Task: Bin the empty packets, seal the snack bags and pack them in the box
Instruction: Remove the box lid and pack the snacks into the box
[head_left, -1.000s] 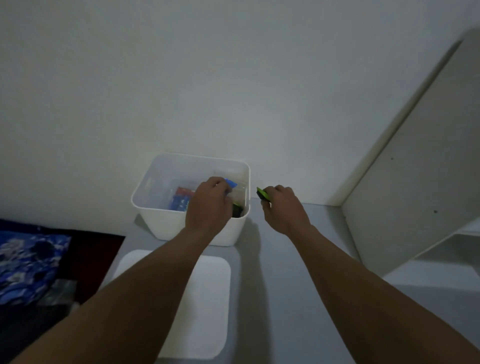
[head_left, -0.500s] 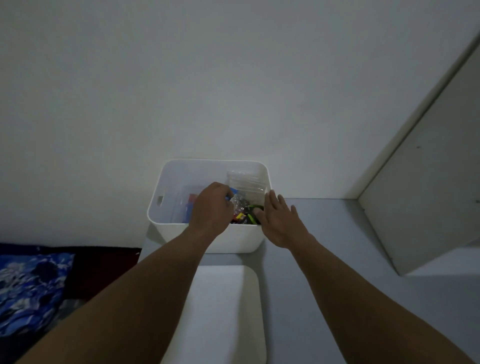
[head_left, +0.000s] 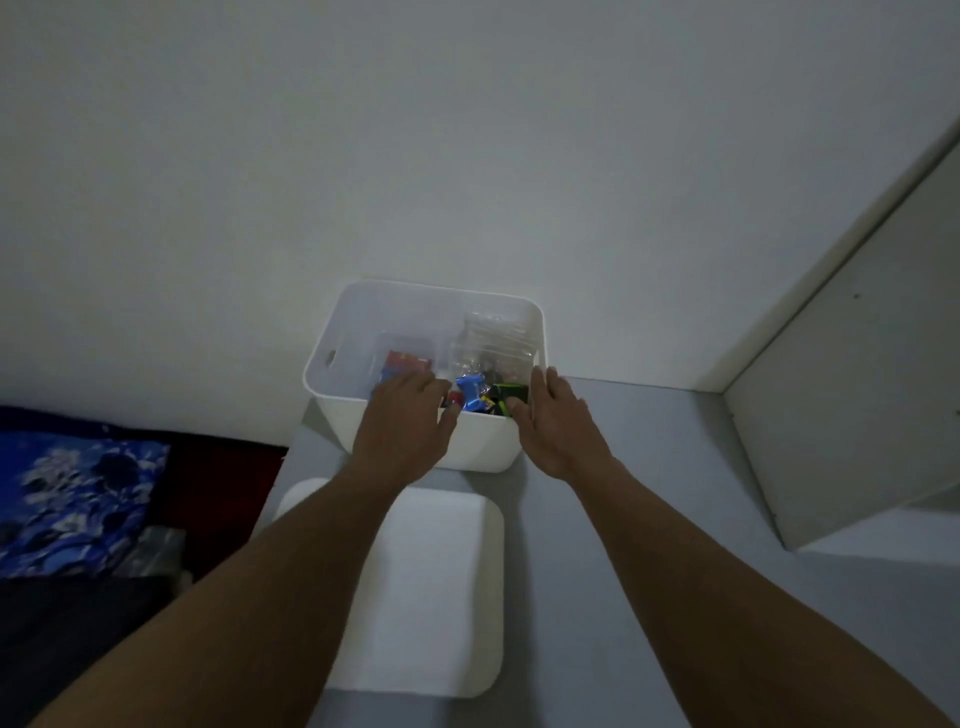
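Note:
A white plastic box (head_left: 332, 332) stands on the grey surface against the wall. Inside on the right is a clear zip bag (head_left: 491, 358) holding blue, green and dark wrapped snacks. On the left lies another clear bag (head_left: 405, 358) with red and blue packets. My left hand (head_left: 402, 426) lies palm down over the box's near rim, its fingers reaching into the box beside the snacks. My right hand (head_left: 556, 421) rests flat at the box's near right corner, fingers straight, its thumb side against the green snack. Neither hand grips anything that I can see.
A white lid (head_left: 431, 597) lies flat on the grey surface (head_left: 649, 519) just in front of the box. A tall white panel (head_left: 857, 415) stands at the right. A blue patterned cloth (head_left: 72, 499) lies lower at the left.
A second ago my right hand held a green item beside the box; it now lies flat at the box's corner. My left hand has drawn back to the near rim.

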